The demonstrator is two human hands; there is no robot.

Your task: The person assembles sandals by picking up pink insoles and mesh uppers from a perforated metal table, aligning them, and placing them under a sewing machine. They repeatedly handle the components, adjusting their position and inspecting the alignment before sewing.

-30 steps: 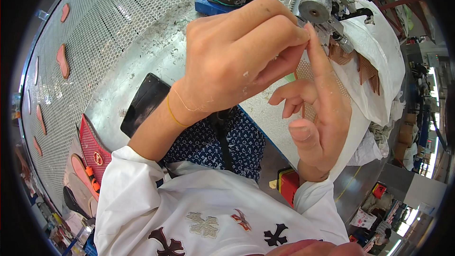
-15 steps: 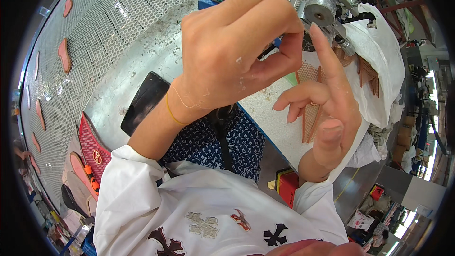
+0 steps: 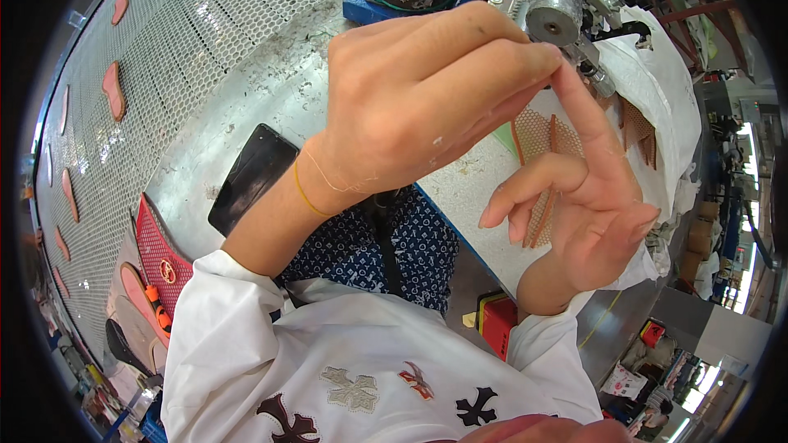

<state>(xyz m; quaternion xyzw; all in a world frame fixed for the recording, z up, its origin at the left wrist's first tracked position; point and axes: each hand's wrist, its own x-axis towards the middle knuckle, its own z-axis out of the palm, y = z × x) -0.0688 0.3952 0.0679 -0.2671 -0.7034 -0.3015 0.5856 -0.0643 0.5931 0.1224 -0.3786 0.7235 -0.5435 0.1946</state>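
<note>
My left hand (image 3: 427, 102) is raised above the table with its fingers pressed together, their tips against the outstretched index fingertip of my right hand (image 3: 603, 189). Its thumb is hidden, and whether anything small lies between the fingers cannot be made out. The right hand is turned palm toward me, thumb apart and the other fingers loosely bent, holding nothing. Beneath and behind it, brown mesh pieces (image 3: 535, 138) with darker edging lie on a pale work surface (image 3: 464, 180). A metal machine head (image 3: 554, 20) stands just beyond both hands.
A black phone (image 3: 250, 176) lies on the metal table edge. Left of it runs a mesh conveyor (image 3: 180, 49) bearing pink insoles (image 3: 113, 90). Nearby are a red mesh piece (image 3: 160, 238) and an orange-handled tool (image 3: 158, 308). A white bag (image 3: 661, 127) hangs at right.
My left fingers have straightened from a curled pinch and reached right onto the right index fingertip. The right hand has shifted slightly right and down, its thumb swinging outward.
</note>
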